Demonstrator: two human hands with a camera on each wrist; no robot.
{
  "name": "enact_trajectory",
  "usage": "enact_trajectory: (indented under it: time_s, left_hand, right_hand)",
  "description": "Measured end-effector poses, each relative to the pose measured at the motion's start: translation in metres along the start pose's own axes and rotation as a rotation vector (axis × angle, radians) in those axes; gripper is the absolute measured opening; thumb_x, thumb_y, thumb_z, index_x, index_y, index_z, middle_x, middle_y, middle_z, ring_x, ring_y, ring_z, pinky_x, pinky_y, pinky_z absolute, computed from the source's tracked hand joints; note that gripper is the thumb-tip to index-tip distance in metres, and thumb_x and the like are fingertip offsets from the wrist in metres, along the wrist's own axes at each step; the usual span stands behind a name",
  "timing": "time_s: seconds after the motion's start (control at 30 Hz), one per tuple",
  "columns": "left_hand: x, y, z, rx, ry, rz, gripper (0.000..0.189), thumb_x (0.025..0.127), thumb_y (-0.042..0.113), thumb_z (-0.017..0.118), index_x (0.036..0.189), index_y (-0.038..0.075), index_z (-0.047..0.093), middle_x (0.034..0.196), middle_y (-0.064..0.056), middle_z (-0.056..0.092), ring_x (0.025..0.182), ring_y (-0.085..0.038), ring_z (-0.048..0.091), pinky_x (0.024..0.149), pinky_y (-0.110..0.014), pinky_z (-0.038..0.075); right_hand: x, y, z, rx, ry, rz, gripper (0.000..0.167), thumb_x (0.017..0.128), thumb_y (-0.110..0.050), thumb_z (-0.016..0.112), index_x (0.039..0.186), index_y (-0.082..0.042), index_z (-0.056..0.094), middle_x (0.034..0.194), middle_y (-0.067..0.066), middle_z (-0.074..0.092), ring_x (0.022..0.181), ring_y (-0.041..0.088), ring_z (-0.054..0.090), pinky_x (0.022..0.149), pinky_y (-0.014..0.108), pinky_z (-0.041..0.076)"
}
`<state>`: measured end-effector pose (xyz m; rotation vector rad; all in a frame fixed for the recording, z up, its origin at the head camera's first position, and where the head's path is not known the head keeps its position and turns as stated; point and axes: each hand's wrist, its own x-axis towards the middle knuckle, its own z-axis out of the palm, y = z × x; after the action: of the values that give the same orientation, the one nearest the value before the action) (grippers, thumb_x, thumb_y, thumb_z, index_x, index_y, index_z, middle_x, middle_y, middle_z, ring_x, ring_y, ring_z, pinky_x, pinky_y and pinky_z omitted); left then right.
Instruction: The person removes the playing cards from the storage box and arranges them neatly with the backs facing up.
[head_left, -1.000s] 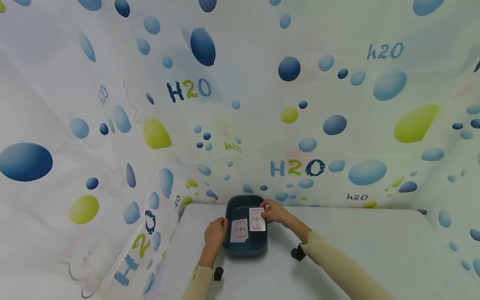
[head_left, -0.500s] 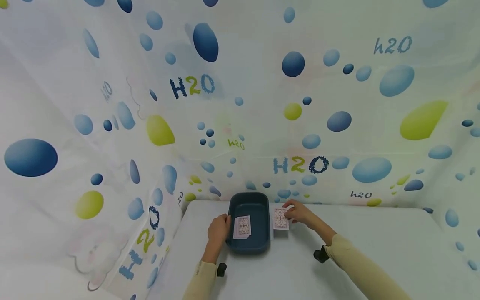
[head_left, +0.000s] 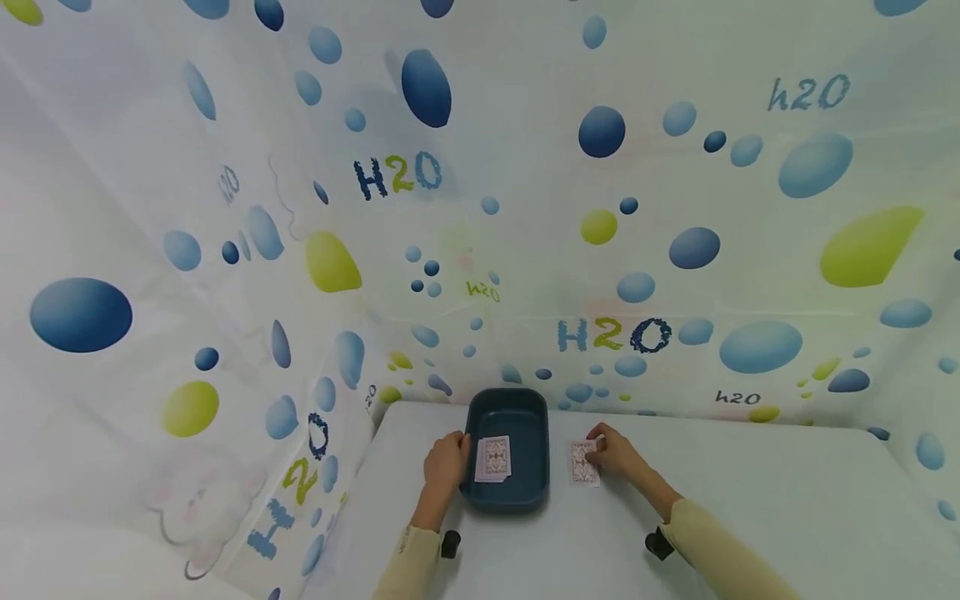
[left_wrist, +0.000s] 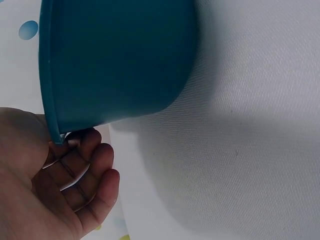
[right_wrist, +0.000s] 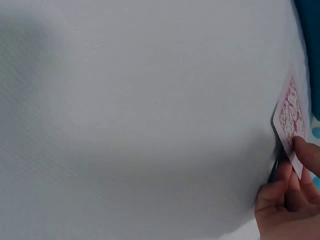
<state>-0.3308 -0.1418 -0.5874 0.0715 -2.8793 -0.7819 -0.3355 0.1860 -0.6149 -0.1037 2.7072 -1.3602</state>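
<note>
A dark teal plastic tub (head_left: 531, 446) stands on the white table, and a small overlapping pile of playing cards (head_left: 495, 458) lies back-up on the left of its floor. My left hand (head_left: 446, 461) holds the tub's left rim; in the left wrist view its fingers (left_wrist: 102, 156) curl beneath the rim. To the right of the tub, my right hand (head_left: 618, 457) pinches a playing card (head_left: 582, 465) at its right edge, low over the table. The right wrist view shows the thumb on the card's patterned back (right_wrist: 291, 117) and fingers underneath.
The white table (head_left: 750, 492) extends to the right of the tub. Behind and to the left hangs a white curtain (head_left: 525, 275) printed with blue and green drops and H2O lettering. A dark wrist-worn device (head_left: 659, 544) shows under each forearm.
My right hand has carried the card out of the tub over its right rim, then lower toward the table on the right. The left hand keeps hold of the tub.
</note>
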Motion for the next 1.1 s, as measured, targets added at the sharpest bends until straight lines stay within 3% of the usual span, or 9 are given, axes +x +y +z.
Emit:
enact_trajectory:
  time_s: [0.23,0.6,0.87,1.0,1.1]
  left_hand:
    - [0.0,0.001,-0.002,0.002,-0.003,-0.009,0.033,0.103,0.024,0.055,0.074,0.009,0.057,0.064,-0.003,0.051,0.057,-0.018,0.045,0.052,-0.031,0.033]
    - [0.0,0.002,-0.006,0.011,-0.003,-0.025,0.032,0.103,0.024,0.056,0.076,0.008,0.059,0.066,-0.005,0.053,0.059,-0.019,0.046,0.053,-0.032,0.034]
    - [0.004,0.0,-0.003,0.0,-0.015,-0.033,0.031,0.103,0.025,0.055,0.077,0.009,0.061,0.065,-0.003,0.052,0.058,-0.018,0.046,0.053,-0.031,0.034]
    - [0.004,0.0,-0.001,-0.011,-0.008,-0.02,0.031,0.103,0.023,0.055,0.076,0.008,0.061,0.064,-0.004,0.052,0.058,-0.018,0.046,0.053,-0.031,0.033]
    - [0.002,0.002,0.0,-0.018,-0.005,-0.018,0.032,0.103,0.023,0.056,0.075,0.009,0.059,0.064,-0.003,0.051,0.058,-0.018,0.045,0.053,-0.032,0.033]
  right_hand:
    - [-0.004,-0.005,0.006,-0.185,0.068,-0.106,0.029,0.083,-0.005,0.076,0.105,0.003,0.059,0.092,0.013,0.054,0.082,0.022,0.05,0.074,0.037,0.044]
    - [0.004,-0.013,0.003,-0.264,0.066,-0.096,0.028,0.089,-0.013,0.074,0.108,0.004,0.061,0.098,0.017,0.059,0.089,0.028,0.057,0.081,0.045,0.049]
    - [0.018,-0.062,0.0,-0.344,0.108,-0.257,0.037,0.092,-0.022,0.073,0.117,0.003,0.063,0.111,0.022,0.065,0.102,0.037,0.062,0.088,0.052,0.05]
    - [0.025,-0.092,0.008,-0.41,0.093,-0.33,0.041,0.09,-0.024,0.075,0.12,0.002,0.062,0.111,0.02,0.065,0.103,0.036,0.061,0.089,0.052,0.049]
    - [0.03,-0.112,0.019,-0.442,0.071,-0.337,0.044,0.091,-0.027,0.075,0.124,-0.001,0.062,0.117,0.019,0.063,0.109,0.036,0.059,0.094,0.052,0.047]
